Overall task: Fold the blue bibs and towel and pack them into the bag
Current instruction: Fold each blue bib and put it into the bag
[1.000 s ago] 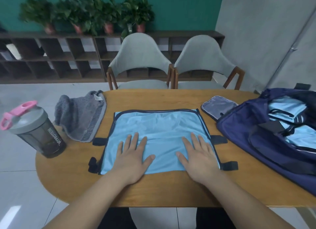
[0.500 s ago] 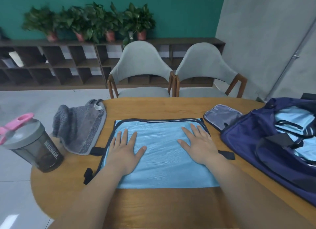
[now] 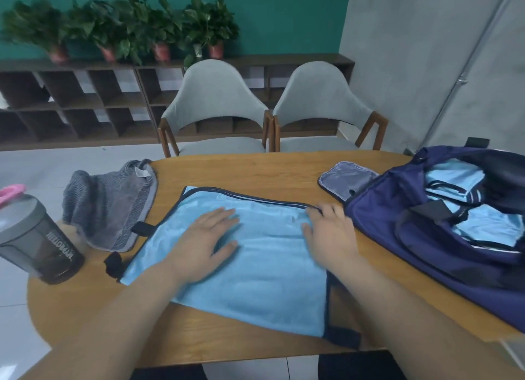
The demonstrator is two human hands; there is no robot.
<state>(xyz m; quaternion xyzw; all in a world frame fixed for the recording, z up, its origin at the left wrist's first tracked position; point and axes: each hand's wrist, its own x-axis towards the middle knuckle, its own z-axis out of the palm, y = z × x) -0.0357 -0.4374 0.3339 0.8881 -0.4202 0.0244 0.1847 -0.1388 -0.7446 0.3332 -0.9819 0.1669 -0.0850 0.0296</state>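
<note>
On the surface in front of me, one blue bib lies spread: left hand flat on it, right hand at its far corner (pinching or not, can't tell). Folded bibs already in the bag; towel not folded yet.

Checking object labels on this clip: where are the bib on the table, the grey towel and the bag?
bib (image 3: 264,274), head view, bare middle of the cloth.
towel (image 3: 110,206), head view, middle of its ribbed face.
bag (image 3: 377,223), head view, outer side wall.
</note>
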